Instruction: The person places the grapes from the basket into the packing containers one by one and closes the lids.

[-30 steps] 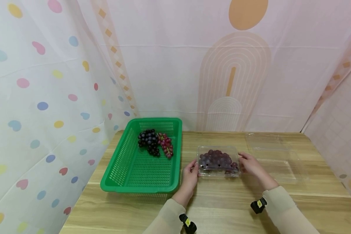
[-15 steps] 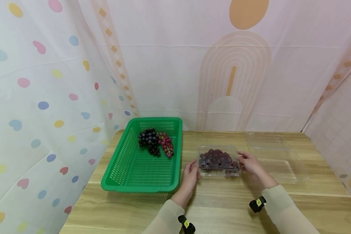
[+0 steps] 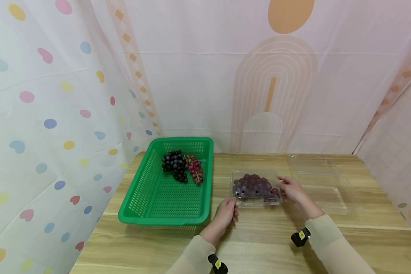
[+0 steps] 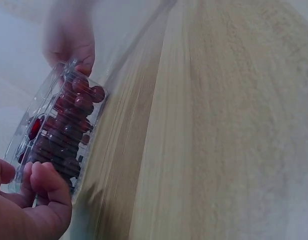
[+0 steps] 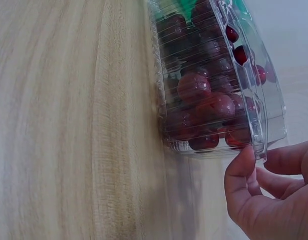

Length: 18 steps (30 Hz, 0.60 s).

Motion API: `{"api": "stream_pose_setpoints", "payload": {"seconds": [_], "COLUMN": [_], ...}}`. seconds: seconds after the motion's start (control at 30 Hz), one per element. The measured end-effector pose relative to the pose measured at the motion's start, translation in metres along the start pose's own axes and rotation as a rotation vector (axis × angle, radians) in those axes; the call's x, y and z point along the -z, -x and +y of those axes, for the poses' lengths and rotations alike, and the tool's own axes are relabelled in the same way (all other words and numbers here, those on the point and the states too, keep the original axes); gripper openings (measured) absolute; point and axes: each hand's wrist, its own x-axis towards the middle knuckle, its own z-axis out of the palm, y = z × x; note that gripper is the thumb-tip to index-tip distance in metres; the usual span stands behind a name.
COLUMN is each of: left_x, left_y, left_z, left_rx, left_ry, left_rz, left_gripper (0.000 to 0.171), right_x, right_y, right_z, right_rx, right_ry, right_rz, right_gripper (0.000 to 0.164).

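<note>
While the clear grape box sits right of the green basket, my left grip pinches its near-left corner, my right grip its right rim — likely steadying both ends.

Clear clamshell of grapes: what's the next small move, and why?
On the clear clamshell, I'd probably press the near edge together next: its lid lies over the grapes, your left grip and right grip hold its sides, yet I can't tell whether it's fully latched.
</note>
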Motion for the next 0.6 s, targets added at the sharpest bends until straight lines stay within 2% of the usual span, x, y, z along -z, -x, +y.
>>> {"api": "stream_pose_setpoints", "payload": {"seconds": [0.17, 0.33, 0.6], "left_x": [-0.002, -0.0045, -0.0091], "left_y": [-0.0043, -0.0001, -0.0067], "left_z": [-0.0014, 0.0036, 0.0014], "left_rx": [0.008, 0.016, -0.016], "left_ry": [0.045, 0.118, 0.125], "left_rz": [0.021, 0.039, 0.097], "left_gripper": [0.028, 0.025, 0.025], "right_x": [0.0003, 0.0008, 0.0009], "right_y": [0.0, -0.0024, -0.0056], "right_z": [-0.0013, -0.0012, -0.0021], "right_rx": [-0.006, 0.0, -0.017], "right_ry": [0.0, 0.003, 0.015], "right_rz": [-0.003, -0.014, -0.01], "right_gripper": [0.046, 0.048, 0.048]}}
